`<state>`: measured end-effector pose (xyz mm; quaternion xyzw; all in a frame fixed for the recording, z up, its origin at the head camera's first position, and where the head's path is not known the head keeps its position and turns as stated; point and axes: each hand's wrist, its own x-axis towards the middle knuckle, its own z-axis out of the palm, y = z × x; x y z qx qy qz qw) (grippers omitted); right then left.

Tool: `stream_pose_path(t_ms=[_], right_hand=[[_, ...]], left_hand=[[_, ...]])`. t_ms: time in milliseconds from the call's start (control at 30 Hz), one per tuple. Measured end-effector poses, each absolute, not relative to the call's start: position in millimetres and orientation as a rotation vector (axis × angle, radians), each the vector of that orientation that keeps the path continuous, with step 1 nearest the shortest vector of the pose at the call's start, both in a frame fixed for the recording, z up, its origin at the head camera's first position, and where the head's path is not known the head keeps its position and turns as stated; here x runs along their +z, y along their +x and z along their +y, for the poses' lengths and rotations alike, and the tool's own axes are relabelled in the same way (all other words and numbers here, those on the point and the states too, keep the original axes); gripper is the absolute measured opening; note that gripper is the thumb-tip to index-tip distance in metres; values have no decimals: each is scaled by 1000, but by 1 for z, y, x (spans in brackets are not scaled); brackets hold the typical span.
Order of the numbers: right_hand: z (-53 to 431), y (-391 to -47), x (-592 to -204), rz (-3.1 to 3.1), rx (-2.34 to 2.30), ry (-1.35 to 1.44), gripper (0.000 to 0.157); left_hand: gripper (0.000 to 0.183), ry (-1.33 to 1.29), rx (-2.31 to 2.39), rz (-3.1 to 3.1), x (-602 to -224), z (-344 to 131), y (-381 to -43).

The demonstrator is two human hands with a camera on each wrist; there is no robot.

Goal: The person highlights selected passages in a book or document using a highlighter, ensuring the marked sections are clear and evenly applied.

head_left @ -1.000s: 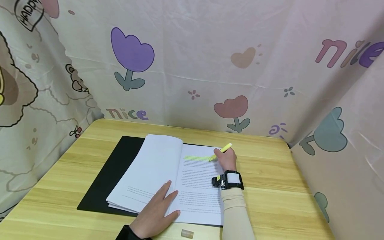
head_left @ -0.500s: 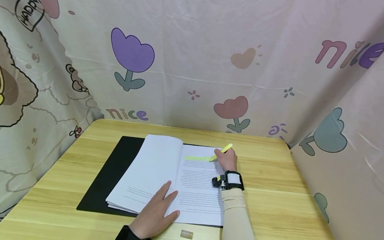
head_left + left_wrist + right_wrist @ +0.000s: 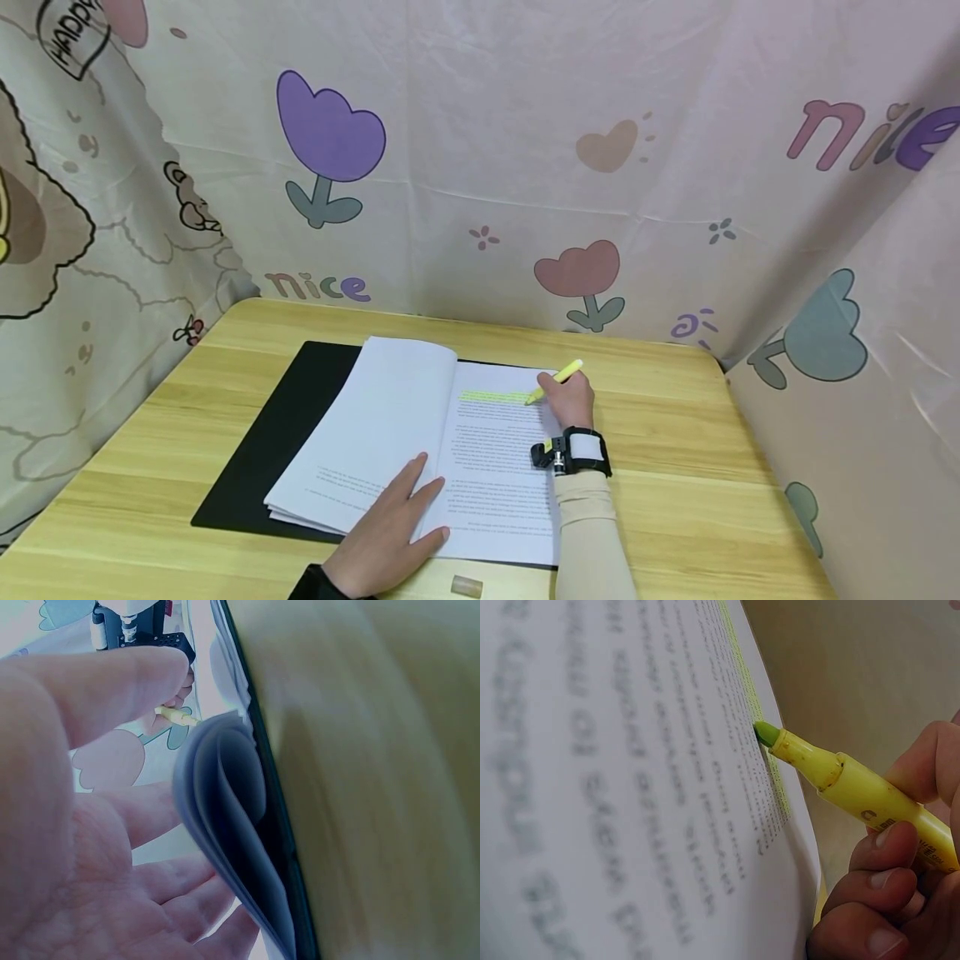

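Observation:
My right hand [image 3: 570,398] grips a yellow highlighter [image 3: 877,791] near the top of the printed right-hand page [image 3: 498,467]. In the right wrist view its green tip is right at the lines of text, beside a yellow-green highlighted band [image 3: 742,660]. The left hand [image 3: 390,525] lies with straight, spread fingers across the lower middle of the open pages, near the fold. Curled page edges [image 3: 217,780] show beside that hand's fingers in the left wrist view. The left page [image 3: 382,417] is mostly blank, with a few printed lines low down.
Beneath the paper lies a black folder [image 3: 262,450], showing mainly on the left. A small brownish-grey block [image 3: 467,586] sits by the table's near side. The wooden table [image 3: 675,517] reaches back to a patterned curtain [image 3: 465,150]. A camera is strapped to the right wrist [image 3: 581,450].
The right hand and highlighter have shifted slightly to the right along the text line. My left hand and the pages stay where they were.

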<state>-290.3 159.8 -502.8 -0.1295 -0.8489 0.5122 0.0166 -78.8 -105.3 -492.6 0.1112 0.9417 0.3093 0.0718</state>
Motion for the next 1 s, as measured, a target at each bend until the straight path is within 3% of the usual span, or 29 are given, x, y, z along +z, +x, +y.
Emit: stream_pose_path(t_ms=[567, 800, 1000], right_hand=[[165, -288, -506, -2570, 1665, -363, 30], [167, -288, -513, -2405, 1970, -255, 19], [165, -287, -511, -2489, 1942, -126, 14]], left_hand=[[66, 349, 947, 2833, -493, -105, -80], [66, 357, 945, 2837, -494, -106, -79], [66, 366, 949, 2835, -494, -106, -80]])
